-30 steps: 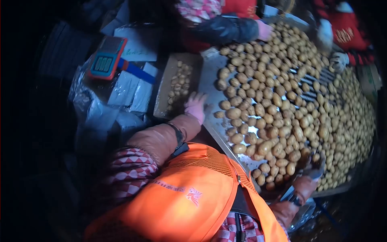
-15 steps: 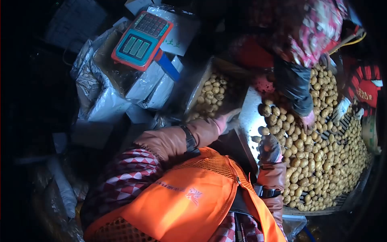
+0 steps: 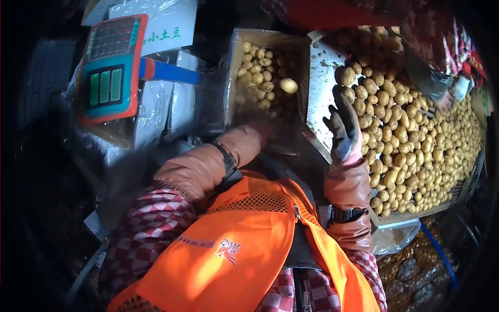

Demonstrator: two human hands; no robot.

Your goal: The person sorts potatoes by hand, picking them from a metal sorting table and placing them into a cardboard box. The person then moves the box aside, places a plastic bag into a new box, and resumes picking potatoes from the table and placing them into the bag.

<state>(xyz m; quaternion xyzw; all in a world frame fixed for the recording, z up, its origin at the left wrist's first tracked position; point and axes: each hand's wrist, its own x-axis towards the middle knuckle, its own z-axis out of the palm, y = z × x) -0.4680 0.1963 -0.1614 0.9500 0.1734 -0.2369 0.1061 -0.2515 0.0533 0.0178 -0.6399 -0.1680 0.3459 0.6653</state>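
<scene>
My right hand (image 3: pixel 345 131), in a dark-palmed glove, is open with its fingers spread at the near left edge of the potatoes (image 3: pixel 396 136) on the sorting table. My left hand (image 3: pixel 264 128) is dim and smeared at the near side of a cardboard box (image 3: pixel 234 78); its fingers do not show clearly. Inside this lined box lies a heap of small potatoes (image 3: pixel 257 73). One brighter potato (image 3: pixel 288 86) overlaps the box's right half, apart from both hands. A pale metal ledge (image 3: pixel 321 86) separates the box from the table's potatoes.
To the left, a red and teal scale display (image 3: pixel 110 73) on a blue post stands by plastic-covered boxes (image 3: pixel 156 106). Across the table, another person's gloved hands (image 3: pixel 452 93) are over the potatoes. A plastic bag (image 3: pixel 397 236) hangs below the table's near edge.
The view has swung right and the box sits more squarely ahead. My right hand has spread its fingers, and a lone potato now shows over the box. The other person's hands have moved apart from mine.
</scene>
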